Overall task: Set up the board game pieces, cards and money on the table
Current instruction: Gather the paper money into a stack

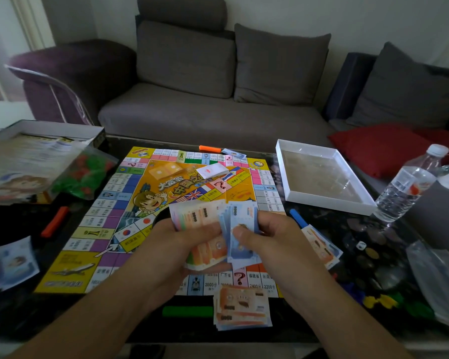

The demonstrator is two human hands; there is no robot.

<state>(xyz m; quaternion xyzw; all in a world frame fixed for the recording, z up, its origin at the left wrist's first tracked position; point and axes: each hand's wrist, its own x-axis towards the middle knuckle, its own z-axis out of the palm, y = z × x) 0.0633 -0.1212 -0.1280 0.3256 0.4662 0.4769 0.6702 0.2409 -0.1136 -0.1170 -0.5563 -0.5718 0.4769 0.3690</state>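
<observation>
The two arms reach in from the bottom. The left hand (192,237) curls its fingers round a fan of play money (205,229). The right hand (267,234) pinches blue notes (240,248) from that fan with thumb and fingers. Both are above the game board (166,193). Just below the fingers lies an orange money pile (241,307) beside a green bar (187,311). Far right of the fingers sits a white box lid (322,199), then a water bottle (407,185). Far left, an open box (62,129) holds a paper sheet (24,161), with a bag of red and green pieces (83,177) beside it.

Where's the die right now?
The white die lies on the dark table, right of the game board, just beyond the money pile there.
</observation>
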